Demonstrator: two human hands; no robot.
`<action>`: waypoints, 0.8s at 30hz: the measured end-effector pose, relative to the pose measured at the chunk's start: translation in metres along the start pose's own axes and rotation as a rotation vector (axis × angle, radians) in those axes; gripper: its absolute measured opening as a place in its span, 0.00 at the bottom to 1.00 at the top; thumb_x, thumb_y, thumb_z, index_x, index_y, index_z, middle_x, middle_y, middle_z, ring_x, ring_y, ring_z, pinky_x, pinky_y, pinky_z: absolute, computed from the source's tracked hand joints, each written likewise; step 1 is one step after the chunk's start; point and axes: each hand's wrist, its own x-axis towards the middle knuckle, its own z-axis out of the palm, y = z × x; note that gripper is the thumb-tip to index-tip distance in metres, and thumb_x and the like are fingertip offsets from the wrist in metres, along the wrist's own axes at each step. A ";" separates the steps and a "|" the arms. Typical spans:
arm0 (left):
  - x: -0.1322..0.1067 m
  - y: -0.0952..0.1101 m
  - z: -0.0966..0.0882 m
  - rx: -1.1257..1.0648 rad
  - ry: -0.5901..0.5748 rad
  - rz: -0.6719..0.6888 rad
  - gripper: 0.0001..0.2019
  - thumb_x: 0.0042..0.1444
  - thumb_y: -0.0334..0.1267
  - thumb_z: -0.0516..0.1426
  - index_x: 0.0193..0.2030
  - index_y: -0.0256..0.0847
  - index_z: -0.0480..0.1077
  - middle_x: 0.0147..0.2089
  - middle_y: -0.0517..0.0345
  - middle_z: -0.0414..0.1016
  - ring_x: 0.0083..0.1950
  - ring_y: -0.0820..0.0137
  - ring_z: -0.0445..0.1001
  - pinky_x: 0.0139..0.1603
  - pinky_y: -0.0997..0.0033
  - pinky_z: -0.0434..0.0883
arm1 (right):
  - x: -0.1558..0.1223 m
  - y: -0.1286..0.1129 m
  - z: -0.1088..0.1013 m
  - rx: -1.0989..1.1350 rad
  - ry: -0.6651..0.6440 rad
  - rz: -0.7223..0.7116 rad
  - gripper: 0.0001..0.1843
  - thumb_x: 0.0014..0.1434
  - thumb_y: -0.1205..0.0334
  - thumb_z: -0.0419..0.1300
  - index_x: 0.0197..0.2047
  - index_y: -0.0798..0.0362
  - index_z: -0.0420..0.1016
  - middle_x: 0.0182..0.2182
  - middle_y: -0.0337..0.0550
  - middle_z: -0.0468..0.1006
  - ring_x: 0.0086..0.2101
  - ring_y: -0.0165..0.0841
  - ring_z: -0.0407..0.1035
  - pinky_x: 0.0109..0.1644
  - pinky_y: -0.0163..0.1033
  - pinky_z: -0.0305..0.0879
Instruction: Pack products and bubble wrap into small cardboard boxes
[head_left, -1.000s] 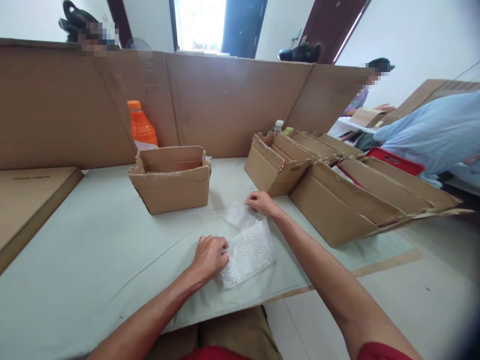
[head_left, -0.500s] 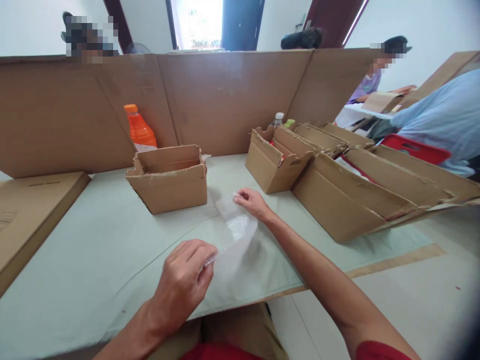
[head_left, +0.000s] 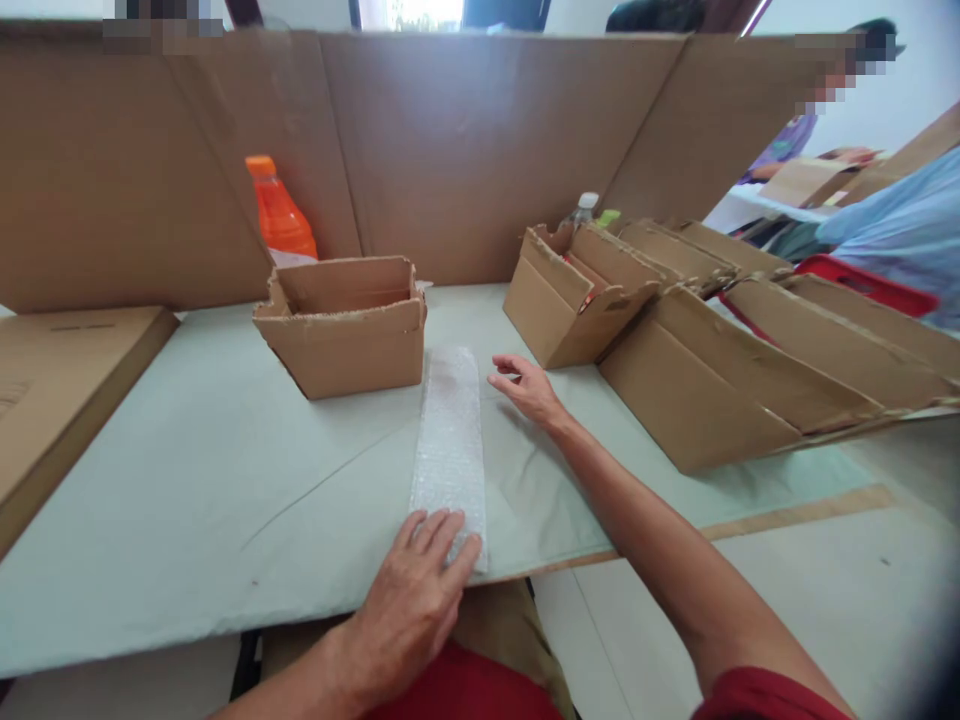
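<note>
A long strip of clear bubble wrap (head_left: 452, 430) lies flat on the pale green cloth, running away from me. My left hand (head_left: 420, 580) rests on its near end, fingers stretched out and pressing it to the table. My right hand (head_left: 527, 388) hovers just right of the strip's far end, holding nothing, with thumb and fingers apart. Just left of that far end stands a cardboard box (head_left: 352, 340) with its top uncovered.
A smaller box (head_left: 577, 300) and a row of larger cardboard boxes (head_left: 720, 380) stand to the right. Behind the left box is an orange bottle (head_left: 283, 215). A flat carton (head_left: 82, 380) lies at far left. Tall cardboard panels (head_left: 487, 150) border the back. People sit beyond.
The bubble wrap was held up between both hands; now it lies on the table. My right hand has let go, and my left hand has flattened onto its near end. The view tilts further down.
</note>
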 end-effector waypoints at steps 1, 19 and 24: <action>-0.008 -0.005 -0.001 -0.037 0.013 -0.022 0.28 0.56 0.25 0.55 0.64 0.36 0.63 0.65 0.39 0.69 0.64 0.51 0.67 0.64 0.45 0.66 | -0.020 -0.001 -0.011 -0.032 -0.069 -0.023 0.17 0.52 0.59 0.65 0.46 0.50 0.78 0.48 0.49 0.81 0.49 0.43 0.74 0.55 0.50 0.69; -0.034 -0.046 -0.012 -0.481 0.074 -0.207 0.41 0.45 0.22 0.51 0.70 0.43 0.57 0.67 0.47 0.68 0.68 0.57 0.64 0.68 0.48 0.64 | -0.173 -0.020 0.027 -0.158 -0.313 -0.477 0.10 0.70 0.67 0.50 0.44 0.50 0.73 0.39 0.44 0.81 0.40 0.35 0.75 0.46 0.42 0.70; -0.017 -0.047 -0.007 -0.545 0.162 -0.401 0.24 0.59 0.30 0.52 0.63 0.40 0.66 0.53 0.48 0.78 0.52 0.63 0.76 0.54 0.61 0.73 | -0.178 -0.029 0.021 0.075 -0.330 -0.149 0.09 0.69 0.61 0.52 0.37 0.50 0.71 0.29 0.37 0.75 0.30 0.31 0.70 0.35 0.36 0.68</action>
